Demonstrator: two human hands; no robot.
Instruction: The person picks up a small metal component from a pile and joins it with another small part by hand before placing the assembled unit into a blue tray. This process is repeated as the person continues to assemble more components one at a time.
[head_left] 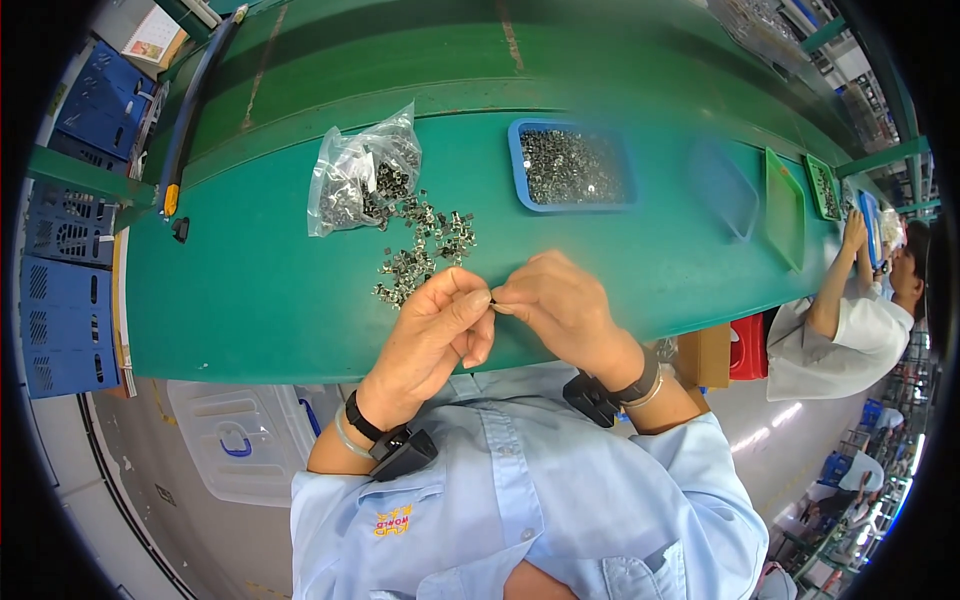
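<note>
Over the near edge of the green table, my left hand point(440, 325) and my right hand point(562, 308) meet fingertip to fingertip. Both pinch one tiny dark part point(492, 301), mostly covered by the fingers and too small to name. Just beyond my left hand lies a loose pile of small black and silver metal parts point(408, 272). The pile runs back to the mouth of a clear plastic bag point(340, 195) holding more of them. Farther right, a blue tray point(518, 170) contains many small dark metallic pieces.
Green trays point(785, 210) stand at the right, where a co-worker point(845, 325) in white sits handling a blue tray. Blue crates point(68, 325) are stacked at the left. A clear lidded box point(235, 470) is under the table's near edge, and a cardboard box point(705, 357) sits at the right.
</note>
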